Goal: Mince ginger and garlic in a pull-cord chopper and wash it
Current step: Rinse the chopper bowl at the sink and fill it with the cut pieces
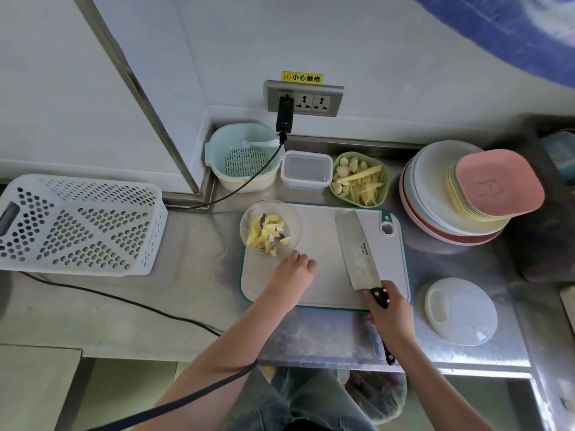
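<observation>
The clear chopper bowl [270,227] stands on the far left corner of the grey cutting board [323,269], with yellow ginger pieces and its blade inside. My left hand [294,269] rests on the board just in front of the bowl, fingers curled, holding nothing that I can see. My right hand [389,315] grips the black handle of a cleaver [357,247], whose blade lies flat on the board's right side. The white chopper lid [460,311] lies on the counter to the right of the board. A green bowl [359,180] behind the board holds garlic cloves and ginger strips.
A mint colander [244,157] and a clear lidded box [306,171] stand at the back wall. A stack of coloured plates [466,194] sits at the right. A white perforated basket [79,225] lies at the left. A black cable [124,301] crosses the steel counter.
</observation>
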